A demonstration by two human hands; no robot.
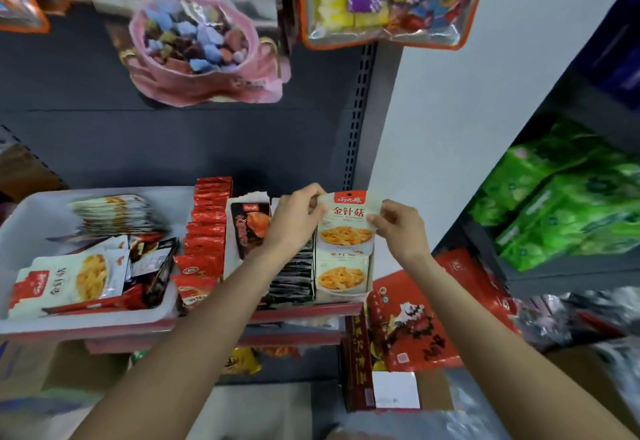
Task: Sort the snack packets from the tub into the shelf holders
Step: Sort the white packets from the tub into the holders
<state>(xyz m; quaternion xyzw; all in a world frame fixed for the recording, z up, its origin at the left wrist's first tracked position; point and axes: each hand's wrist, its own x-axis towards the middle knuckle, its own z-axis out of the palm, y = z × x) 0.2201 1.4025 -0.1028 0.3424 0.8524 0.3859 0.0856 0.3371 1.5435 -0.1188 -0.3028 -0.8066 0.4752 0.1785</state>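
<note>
Shop aisle: dark back panel w/ a slotted upright, white wall to the right, red-edged shelf at waist level. On its left sits 1 white tub w/ loose snack packets, at least 1 white-and-orange one on top, plus dark ones. Right of the tub, rows of packets stand in holders: 1 red row, dark ones, 1 white row at the far right. Both hands hold 1 white packet upright, just above that white row; left hand pinches its left edge, right hand pinches its right edge, each grip clamped on it. 2 candy bags hang above. Green packs fill a side rack; red boxes lie below.
</note>
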